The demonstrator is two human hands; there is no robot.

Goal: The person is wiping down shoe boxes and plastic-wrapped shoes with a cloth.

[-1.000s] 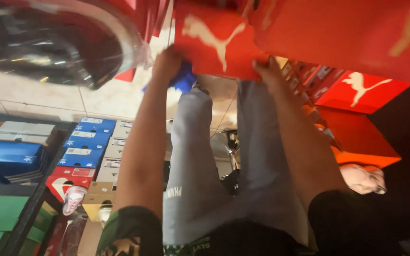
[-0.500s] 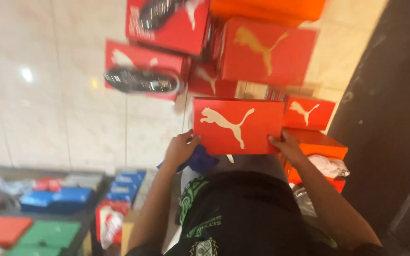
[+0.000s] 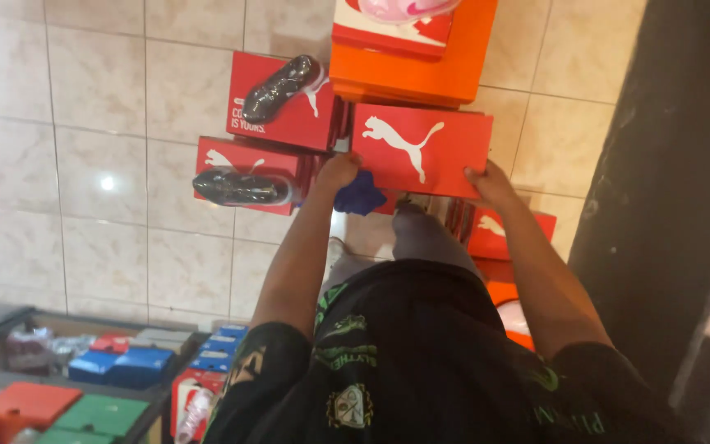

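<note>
I hold a red shoe box with a white leaping-cat logo between both hands, out in front of my body. My left hand grips its left end and also clutches a blue cloth. My right hand grips the right end. The box hangs over a tiled floor, just below a stack of orange boxes.
Two red boxes with dark wrapped shoes on top lie to the left. More red and orange boxes sit under my right arm. A dark pillar stands at the right. Shelves with blue, red and green boxes fill the lower left.
The view has swung down from close against the boxes to the floor. The red box stays in both hands and now sits lower, farther from the camera.
</note>
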